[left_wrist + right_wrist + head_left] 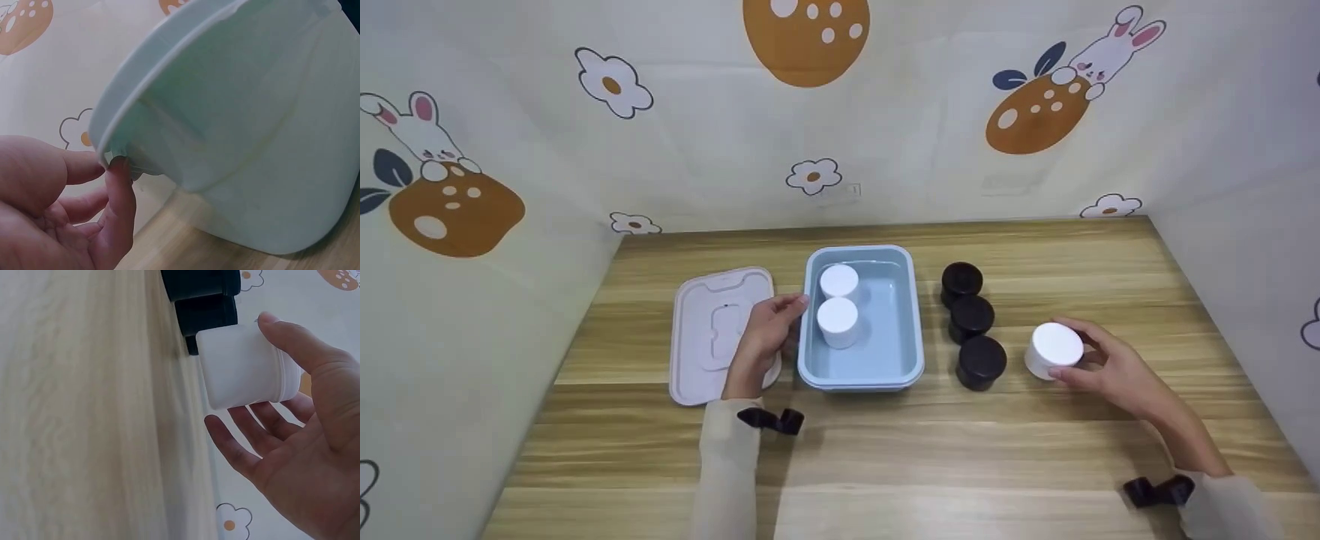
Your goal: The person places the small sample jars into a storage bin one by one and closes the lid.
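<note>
My left hand point(765, 334) pinches the left rim of a light blue plastic box point(861, 378) between thumb and finger, as the left wrist view shows at close range. Inside that box, along its left side, two white lidded jars point(838, 324) stand one behind the other. Over on the right, my right hand point(1119, 373) holds a third white jar point(1054, 349) with thumb and fingers on its sides. In the right wrist view this jar point(244, 365) has its thumb at the lid end, and the fingers pass behind it.
Between the box and the right hand, three black lidded jars point(981, 361) stand in a slanting row. A pale lid point(690, 337) lies flat left of the box, partly under the left forearm. The wooden table point(960, 457) meets patterned cloth walls point(697, 150) at the back and sides.
</note>
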Available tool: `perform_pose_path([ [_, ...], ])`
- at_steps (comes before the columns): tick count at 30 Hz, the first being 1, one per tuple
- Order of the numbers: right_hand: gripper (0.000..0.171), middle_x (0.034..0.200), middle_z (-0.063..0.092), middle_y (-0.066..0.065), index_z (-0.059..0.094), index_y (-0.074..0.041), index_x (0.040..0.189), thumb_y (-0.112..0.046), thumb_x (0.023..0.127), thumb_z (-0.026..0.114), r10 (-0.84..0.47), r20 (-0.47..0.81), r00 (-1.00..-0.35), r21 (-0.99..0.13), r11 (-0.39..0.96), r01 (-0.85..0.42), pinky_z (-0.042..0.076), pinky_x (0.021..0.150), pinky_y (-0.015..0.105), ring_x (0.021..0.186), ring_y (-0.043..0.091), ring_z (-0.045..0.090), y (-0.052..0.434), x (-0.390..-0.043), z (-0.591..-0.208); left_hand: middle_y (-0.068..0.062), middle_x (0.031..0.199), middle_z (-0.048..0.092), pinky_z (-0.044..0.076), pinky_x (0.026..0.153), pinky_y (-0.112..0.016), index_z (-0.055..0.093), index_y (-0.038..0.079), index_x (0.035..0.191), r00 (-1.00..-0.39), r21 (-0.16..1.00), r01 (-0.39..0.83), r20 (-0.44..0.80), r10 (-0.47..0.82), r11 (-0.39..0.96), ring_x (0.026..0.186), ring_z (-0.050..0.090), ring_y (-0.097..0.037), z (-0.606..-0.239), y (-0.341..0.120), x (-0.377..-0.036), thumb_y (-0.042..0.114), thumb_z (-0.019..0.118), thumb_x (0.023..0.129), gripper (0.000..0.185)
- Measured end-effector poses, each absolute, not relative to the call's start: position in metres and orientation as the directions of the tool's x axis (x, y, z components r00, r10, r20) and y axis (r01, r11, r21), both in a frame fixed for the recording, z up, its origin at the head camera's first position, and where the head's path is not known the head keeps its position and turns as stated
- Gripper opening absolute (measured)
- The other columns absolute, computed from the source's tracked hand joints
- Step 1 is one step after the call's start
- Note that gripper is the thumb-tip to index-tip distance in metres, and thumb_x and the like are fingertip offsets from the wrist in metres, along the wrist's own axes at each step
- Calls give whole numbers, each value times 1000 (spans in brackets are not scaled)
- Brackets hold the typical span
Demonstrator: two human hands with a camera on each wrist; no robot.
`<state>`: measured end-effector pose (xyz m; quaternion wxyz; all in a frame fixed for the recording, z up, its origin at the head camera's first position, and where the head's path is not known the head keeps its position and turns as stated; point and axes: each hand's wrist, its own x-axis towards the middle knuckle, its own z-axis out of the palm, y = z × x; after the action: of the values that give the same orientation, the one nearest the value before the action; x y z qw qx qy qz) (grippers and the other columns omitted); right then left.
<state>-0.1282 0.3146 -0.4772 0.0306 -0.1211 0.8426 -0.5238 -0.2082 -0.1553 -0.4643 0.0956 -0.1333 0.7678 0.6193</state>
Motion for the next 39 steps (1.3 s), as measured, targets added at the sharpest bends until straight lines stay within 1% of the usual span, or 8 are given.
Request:
perform_pose_path([
  [4, 71, 126, 52, -12, 46, 1, 143, -4, 82, 81, -230, 68, -971, -885, 436, -165, 57, 81, 19, 101, -2, 63, 307, -128, -466, -18, 130, 64, 48, 95, -33, 61, 1, 134, -945, 923, -327, -315, -93, 200, 110, 60, -23, -465, -156, -208, 27, 61, 100, 43],
  [9, 69, 129, 53, 1, 49, -3, 142, -9, 82, 82, -225, 93, -970, -857, 477, -193, 52, 86, 13, 105, -6, 59, 295, -128, -453, -17, 125, 66, 50, 90, -32, 62, 3, 133, -939, 920, -343, -331, -92, 188, 106, 61, -22, -464, -156, -208, 28, 62, 100, 42],
  [11, 69, 129, 54, 1, 50, -3, 142, -8, 81, 83, -232, 119, -965, -851, 477, -220, 51, 88, 11, 107, -7, 58, 291, -129, -448, -16, 123, 66, 51, 87, -31, 62, 3, 133, -938, 921, -345, -334, -89, 182, 104, 61, -21, -464, -156, -208, 28, 62, 100, 41],
  [17, 68, 124, 56, -12, 50, -2, 141, -2, 80, 82, -258, 178, -949, -854, 439, -280, 49, 88, 9, 106, -5, 61, 281, -131, -436, -15, 119, 68, 54, 77, -29, 61, 4, 134, -936, 920, -352, -344, -74, 172, 95, 65, -19, -464, -156, -208, 30, 61, 100, 43],
  [19, 67, 124, 56, -14, 50, -1, 140, -1, 81, 81, -266, 188, -946, -859, 422, -289, 49, 90, 9, 108, -5, 60, 277, -131, -431, -15, 119, 68, 54, 77, -29, 61, 5, 134, -934, 918, -356, -348, -76, 175, 95, 65, -19, -464, -156, -208, 30, 61, 100, 42],
  [26, 66, 127, 57, -9, 51, -5, 140, -2, 81, 81, -298, 215, -930, -861, 391, -325, 47, 95, 10, 112, -3, 59, 256, -133, -417, -14, 119, 66, 53, 80, -29, 61, 5, 134, -932, 916, -362, -352, -84, 174, 98, 63, -19, -464, -157, -209, 30, 61, 100, 42],
  [35, 67, 131, 56, 10, 51, -4, 140, -2, 80, 82, -324, 229, -918, -858, 379, -348, 49, 94, 11, 111, 0, 58, 219, -129, -397, -15, 113, 69, 54, 74, -29, 63, 1, 131, -948, 932, -318, -308, -80, 172, 85, 64, -14, -465, -156, -208, 26, 62, 100, 40],
  [39, 68, 131, 58, 11, 51, -8, 142, -9, 82, 83, -340, 193, -920, -851, 409, -330, 49, 94, 13, 110, 2, 59, 203, -129, -392, -15, 114, 68, 53, 73, -28, 63, 1, 131, -946, 930, -324, -315, -80, 172, 85, 64, -14, -464, -156, -208, 27, 62, 100, 41],
])
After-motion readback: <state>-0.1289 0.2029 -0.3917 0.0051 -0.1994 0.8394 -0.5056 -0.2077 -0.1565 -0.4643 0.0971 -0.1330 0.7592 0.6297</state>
